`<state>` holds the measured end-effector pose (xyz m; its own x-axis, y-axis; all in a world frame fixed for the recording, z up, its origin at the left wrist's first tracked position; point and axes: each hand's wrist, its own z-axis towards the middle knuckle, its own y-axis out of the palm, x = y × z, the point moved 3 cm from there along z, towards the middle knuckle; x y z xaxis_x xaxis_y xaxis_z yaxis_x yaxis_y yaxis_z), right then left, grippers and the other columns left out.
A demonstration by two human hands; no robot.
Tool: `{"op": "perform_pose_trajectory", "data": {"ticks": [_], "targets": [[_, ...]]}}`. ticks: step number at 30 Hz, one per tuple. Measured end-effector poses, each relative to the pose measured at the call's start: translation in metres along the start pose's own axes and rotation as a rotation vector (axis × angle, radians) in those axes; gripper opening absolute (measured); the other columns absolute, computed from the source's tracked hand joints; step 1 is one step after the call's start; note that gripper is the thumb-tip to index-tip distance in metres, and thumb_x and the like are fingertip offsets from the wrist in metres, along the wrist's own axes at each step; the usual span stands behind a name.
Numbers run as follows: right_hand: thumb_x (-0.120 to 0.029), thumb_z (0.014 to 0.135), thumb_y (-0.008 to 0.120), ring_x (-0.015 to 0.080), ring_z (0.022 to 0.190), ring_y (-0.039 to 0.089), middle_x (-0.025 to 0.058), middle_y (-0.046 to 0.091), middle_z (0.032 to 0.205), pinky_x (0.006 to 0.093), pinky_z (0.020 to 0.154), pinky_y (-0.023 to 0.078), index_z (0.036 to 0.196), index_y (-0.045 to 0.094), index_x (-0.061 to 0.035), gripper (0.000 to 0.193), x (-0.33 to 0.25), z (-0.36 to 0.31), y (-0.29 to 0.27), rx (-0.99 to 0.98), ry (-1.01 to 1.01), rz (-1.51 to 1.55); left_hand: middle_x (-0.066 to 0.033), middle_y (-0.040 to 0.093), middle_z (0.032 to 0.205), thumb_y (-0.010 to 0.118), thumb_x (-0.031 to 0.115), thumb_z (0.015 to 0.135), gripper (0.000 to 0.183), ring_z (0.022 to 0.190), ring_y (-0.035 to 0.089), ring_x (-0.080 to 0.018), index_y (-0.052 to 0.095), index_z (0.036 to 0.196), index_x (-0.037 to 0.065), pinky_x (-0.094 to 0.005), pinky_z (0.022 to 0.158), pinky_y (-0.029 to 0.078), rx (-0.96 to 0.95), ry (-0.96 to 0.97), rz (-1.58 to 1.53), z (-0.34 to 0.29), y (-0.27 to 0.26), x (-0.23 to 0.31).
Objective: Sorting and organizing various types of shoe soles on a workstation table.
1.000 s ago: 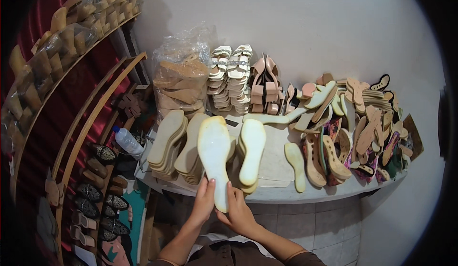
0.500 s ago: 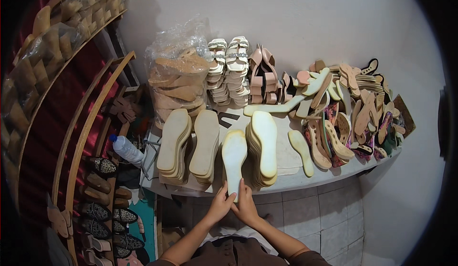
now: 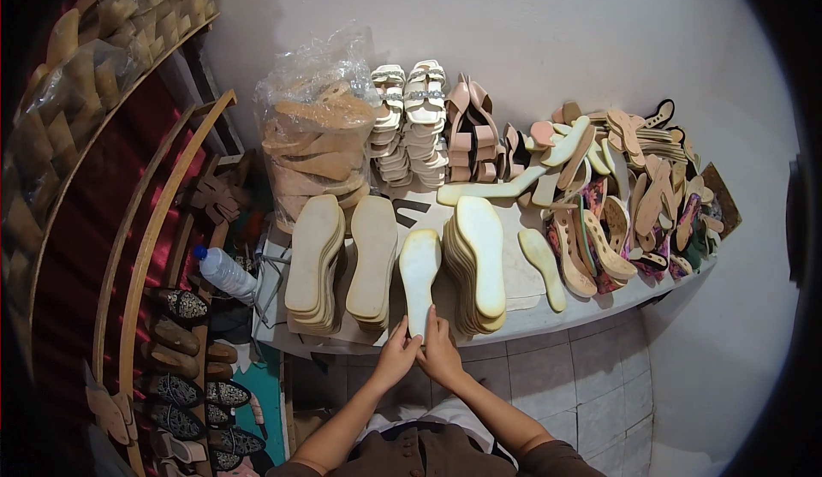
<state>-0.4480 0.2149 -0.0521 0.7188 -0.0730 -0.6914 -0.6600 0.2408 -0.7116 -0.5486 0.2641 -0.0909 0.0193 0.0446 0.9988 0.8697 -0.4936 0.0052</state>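
Note:
Between two rows of stacks at the table's front edge lies a pale cream insole, its narrow end toward me. My left hand grips that end from the left side, and my right hand grips it from the right, fingertips close together. Left of it stand two stacks of beige insoles, one stack farther left and another stack nearer. Close on the right rises a tall stack of cream insoles. A single pale insole lies farther right.
A plastic bag of tan soles, white sandals and pink heeled sandals line the wall. Loose soles and sandals heap at right. A water bottle and a shoe rack stand left of the table.
Both hands and the insole's near end have shifted slightly away from me, over the table. The hands still hold the same insole. The view has moved a little.

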Motion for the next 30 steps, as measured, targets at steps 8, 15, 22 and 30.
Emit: {"op": "perform_pose_trajectory", "data": {"ticks": [8,15,22,30], "targets": [[-0.025,0.079,0.059,0.0417,0.099,0.044,0.0276,0.040,0.110,0.0420,0.079,0.042,0.133,0.016,0.0069,0.076,-0.003,0.004,0.000,0.040,0.004,-0.091,-0.0144,0.047,0.119,0.053,0.016,0.083,0.058,0.075,0.051,-0.0134,0.028,0.129,-0.010,-0.0242,0.069,0.044,0.007,0.048,0.060,0.006,-0.004,-0.005],[-0.028,0.078,0.057,0.0377,0.105,0.041,0.0250,0.041,0.116,0.0405,0.083,0.041,0.128,0.030,0.0061,0.067,-0.009,0.003,0.002,0.113,-0.056,-0.378,-0.0190,0.041,0.127,0.054,0.016,0.083,0.059,0.061,0.054,-0.0131,0.028,0.128,-0.012,-0.0250,0.055,0.046,-0.038,0.015,0.250,0.004,-0.004,0.021],[-0.023,0.076,0.058,0.0394,0.111,0.039,0.0233,0.038,0.124,0.0412,0.087,0.040,0.127,0.035,0.0018,0.061,-0.016,-0.005,-0.025,0.175,-0.098,-0.213,-0.0219,0.030,0.135,0.051,0.016,0.085,0.053,0.106,0.049,-0.0213,0.032,0.129,-0.007,-0.0276,0.080,0.043,0.039,0.175,0.406,-0.011,0.017,0.079],[-0.010,0.070,0.057,0.0336,0.071,0.053,0.0154,0.054,0.076,0.0417,0.059,0.042,0.085,0.052,-0.0015,0.018,-0.033,-0.013,-0.154,0.335,-0.220,0.041,-0.0179,0.051,0.112,0.046,0.011,0.079,0.034,0.105,0.046,-0.0338,0.051,0.110,-0.002,-0.0393,0.093,0.034,-0.126,0.682,0.461,0.004,0.111,0.194]]}}
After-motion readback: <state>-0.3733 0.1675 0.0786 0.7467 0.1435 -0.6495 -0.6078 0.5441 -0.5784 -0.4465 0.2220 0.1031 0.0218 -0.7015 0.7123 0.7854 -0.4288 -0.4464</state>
